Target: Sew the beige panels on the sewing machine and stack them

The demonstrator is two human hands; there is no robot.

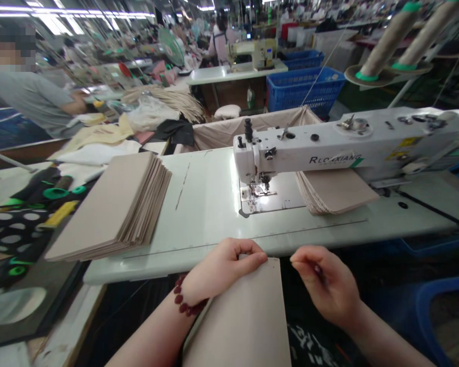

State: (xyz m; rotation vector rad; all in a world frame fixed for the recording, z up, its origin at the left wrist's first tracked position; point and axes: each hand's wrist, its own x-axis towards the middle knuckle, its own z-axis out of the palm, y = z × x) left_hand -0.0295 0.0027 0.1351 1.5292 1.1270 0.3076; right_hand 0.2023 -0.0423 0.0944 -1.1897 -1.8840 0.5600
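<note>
A beige panel (248,316), flat and stiff-looking, hangs in front of the table edge at the bottom of the view. My left hand (229,265), with a dark red bead bracelet at the wrist, is closed on its top edge, thumb on the near face. Just right of the panel's top corner, my right hand (325,280) is in a pinch, apart from the panel; whatever its fingertips hold is too small to see. Beyond both hands stands a white sewing machine (309,148). Several beige panels (340,191) lie fanned under its arm.
A tall stack of beige panels (103,199) sits on the left of the pale sewing table (199,204). Thread cones (390,41) stand at upper right. Blue baskets (302,86) are behind the machine. A person in a grey shirt (30,97) works at far left.
</note>
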